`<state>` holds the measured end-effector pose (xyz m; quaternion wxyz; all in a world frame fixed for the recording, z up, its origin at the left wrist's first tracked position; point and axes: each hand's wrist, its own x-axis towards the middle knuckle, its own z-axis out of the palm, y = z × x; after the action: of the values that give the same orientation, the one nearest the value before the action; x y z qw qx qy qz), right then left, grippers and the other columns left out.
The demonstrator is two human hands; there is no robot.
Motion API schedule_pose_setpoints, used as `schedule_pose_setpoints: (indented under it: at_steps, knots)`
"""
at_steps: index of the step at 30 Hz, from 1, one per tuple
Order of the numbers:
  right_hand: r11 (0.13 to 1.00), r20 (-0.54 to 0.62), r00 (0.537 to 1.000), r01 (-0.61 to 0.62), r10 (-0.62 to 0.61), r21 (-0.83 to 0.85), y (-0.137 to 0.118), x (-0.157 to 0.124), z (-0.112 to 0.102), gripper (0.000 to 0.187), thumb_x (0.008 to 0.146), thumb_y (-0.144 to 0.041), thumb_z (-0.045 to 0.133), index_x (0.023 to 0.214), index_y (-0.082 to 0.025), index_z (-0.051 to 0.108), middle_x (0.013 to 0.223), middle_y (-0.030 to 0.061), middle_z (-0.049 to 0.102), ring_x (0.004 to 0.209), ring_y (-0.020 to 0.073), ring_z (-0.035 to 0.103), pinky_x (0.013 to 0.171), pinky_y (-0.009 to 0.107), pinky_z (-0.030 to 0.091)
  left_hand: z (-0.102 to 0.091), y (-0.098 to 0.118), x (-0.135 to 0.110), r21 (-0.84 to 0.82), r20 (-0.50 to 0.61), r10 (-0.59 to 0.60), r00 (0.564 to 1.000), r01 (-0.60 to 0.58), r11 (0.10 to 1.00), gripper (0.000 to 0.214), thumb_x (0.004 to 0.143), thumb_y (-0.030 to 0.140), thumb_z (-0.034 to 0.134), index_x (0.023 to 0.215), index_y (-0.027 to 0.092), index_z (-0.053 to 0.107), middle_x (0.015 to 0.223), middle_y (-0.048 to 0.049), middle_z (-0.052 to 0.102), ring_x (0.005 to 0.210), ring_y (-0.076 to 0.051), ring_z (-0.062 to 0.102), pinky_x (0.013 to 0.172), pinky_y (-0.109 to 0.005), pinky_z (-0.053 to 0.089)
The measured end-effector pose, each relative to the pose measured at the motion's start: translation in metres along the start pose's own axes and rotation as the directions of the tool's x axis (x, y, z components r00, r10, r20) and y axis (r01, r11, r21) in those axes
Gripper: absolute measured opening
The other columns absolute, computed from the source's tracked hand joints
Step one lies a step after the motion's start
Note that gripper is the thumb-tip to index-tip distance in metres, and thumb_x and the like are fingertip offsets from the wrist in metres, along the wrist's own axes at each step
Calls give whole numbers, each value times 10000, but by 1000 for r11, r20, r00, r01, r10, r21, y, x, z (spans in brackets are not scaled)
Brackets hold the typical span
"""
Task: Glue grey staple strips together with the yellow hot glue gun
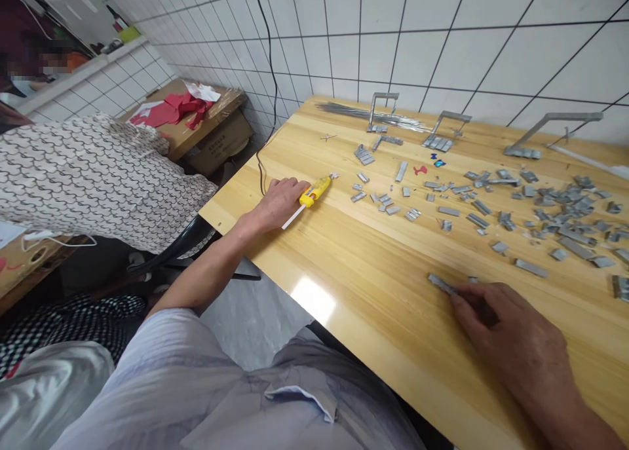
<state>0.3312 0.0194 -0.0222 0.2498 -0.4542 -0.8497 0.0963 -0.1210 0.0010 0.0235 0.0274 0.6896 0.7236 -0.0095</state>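
Note:
At the table's left side, my left hand (281, 204) is closed round the handle of a yellow glue gun (317, 191), which lies low over the wood. A white glue stick (293, 217) sticks out of its back end, and its nozzle points away to the upper right. My right hand (515, 345), near the front edge, pinches a small flat grey strip (441, 283) between thumb and fingers. Another little grey piece (472, 280) shows just behind those fingertips; whether it is touched I cannot tell. Many grey cut pieces (565, 207) lie scattered beyond my right hand.
Three grey angled frames (383, 96) stand along the tiled wall by a bundle of thin metal rods (363, 114). A black cable (270, 50) hangs down to the table near my left hand. Red cloth (179, 111) lies on a side table. Another person sits at left.

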Motion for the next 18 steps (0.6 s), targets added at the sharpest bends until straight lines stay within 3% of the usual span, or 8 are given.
schedule_pose_setpoints:
  at_steps: [18]
  knots:
    - [998,32,998,-58,58,3,3,-3,2,368,994,-537,499,902,-252,713,809,51,739,702,241,697,562,359,449,-2,1,5,-21,13,-14,1000,15,1000,337,1029,290,433,1295,207,623,1132,-139,673,1113,-342,623,965,-473,417]
